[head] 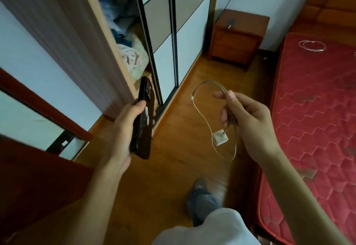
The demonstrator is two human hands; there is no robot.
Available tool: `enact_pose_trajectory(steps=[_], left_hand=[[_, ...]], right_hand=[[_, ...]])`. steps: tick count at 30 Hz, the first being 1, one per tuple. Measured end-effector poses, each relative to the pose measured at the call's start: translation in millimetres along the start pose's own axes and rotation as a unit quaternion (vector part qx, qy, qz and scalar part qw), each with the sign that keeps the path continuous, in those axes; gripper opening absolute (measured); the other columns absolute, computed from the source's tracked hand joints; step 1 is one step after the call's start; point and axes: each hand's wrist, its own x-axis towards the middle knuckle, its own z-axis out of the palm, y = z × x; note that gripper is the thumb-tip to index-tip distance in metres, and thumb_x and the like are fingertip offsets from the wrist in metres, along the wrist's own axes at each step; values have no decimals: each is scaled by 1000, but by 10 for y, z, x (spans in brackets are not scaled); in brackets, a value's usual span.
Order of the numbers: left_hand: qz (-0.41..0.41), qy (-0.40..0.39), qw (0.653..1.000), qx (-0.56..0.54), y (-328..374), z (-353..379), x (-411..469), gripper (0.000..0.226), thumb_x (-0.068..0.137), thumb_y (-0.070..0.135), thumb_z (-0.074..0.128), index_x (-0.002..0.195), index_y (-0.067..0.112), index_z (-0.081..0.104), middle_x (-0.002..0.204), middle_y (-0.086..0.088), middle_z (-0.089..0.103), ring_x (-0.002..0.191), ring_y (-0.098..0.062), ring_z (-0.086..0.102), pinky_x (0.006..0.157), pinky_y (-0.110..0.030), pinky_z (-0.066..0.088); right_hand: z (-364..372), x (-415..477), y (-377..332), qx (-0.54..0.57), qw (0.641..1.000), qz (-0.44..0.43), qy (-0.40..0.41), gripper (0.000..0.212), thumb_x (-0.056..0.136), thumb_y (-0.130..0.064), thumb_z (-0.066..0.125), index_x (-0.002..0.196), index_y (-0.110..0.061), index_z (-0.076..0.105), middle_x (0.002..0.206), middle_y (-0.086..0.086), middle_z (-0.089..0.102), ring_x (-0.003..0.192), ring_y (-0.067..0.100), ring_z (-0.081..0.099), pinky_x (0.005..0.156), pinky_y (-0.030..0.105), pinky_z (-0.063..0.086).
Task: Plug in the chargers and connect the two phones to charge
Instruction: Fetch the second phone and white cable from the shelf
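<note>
Pale grey garment point(204, 229), blue-grey footwear point(202, 202)

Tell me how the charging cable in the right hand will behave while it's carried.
Likely floppy: the cable droops in loose loops below the right hand. The white adapter dangles on it, so it will probably swing. It looks light: a few fingers hold it all.
</note>
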Motion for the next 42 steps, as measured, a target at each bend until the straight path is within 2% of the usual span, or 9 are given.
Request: enact_pose_trajectory(steps=[3,8,11,15,21,27,33,38,42], left_hand=[[7,-21,1000,18,248,423,627,49,79,48,61,115,16,66,106,-13,67,90,-22,63,77,-34,51],[28,-63,996,56,659,991,1623,52,80,49,64,117,13,64,98,-10,63,88,-21,62,77,-35,49],[31,-72,994,76,848,1253,2222,58,78,54,66,125,20,62,102,-9,68,92,-20,65,78,-35,49],[34,-100,991,83,1039,1564,3065,45,77,54,67,114,29,69,102,-5,72,91,-16,68,82,-40,49],[44,-152,983,97,1377,1916,4366,80,64,56,72,135,23,57,105,-1,72,99,-16,66,83,-39,49],[50,-195,972,124,1834,2293,5571,72,72,50,68,137,20,55,105,4,70,94,-11,66,79,-33,49],[31,-204,969,137,2044,2783,6547,79,66,51,74,134,15,58,105,5,70,99,-13,65,91,-44,54],[18,-218,967,133,2030,3373,7408,82,59,51,79,129,11,62,82,15,71,85,-8,68,75,-34,54],[-6,-248,961,121,2034,4025,8140,76,62,50,77,130,20,60,88,15,72,90,-10,67,81,-34,53]], right_hand=[[-216,651,-21,9,1000,8,7,30,104,-26,48,108,-14,74,61,-1,63,55,10,58,56,18,48],[-525,1675,-121,-4,1000,14,21,28,104,-25,48,105,-15,74,64,-1,66,57,12,60,59,21,51],[-681,2254,-126,1,999,14,41,27,104,-25,48,104,-15,74,64,0,66,59,14,61,60,24,52],[-800,3032,-28,3,997,12,74,27,104,-23,48,104,-13,73,65,-1,66,60,13,60,61,23,51],[-859,4236,119,-29,995,4,100,25,104,-23,48,105,-14,72,67,-2,66,61,13,62,62,23,52],[-987,5382,170,-26,988,12,151,26,104,-24,49,105,-14,73,68,-3,67,60,10,61,57,19,51],[-1281,6331,260,-10,984,-1,175,25,103,-27,50,107,-16,72,72,-1,69,63,10,62,61,20,53],[-1709,7152,483,-1,980,13,196,25,103,-27,51,107,-16,72,70,-3,68,58,6,59,54,15,47],[-2211,7907,664,8,978,14,210,25,103,-26,50,108,-15,72,67,-3,66,52,5,52,48,15,43]])
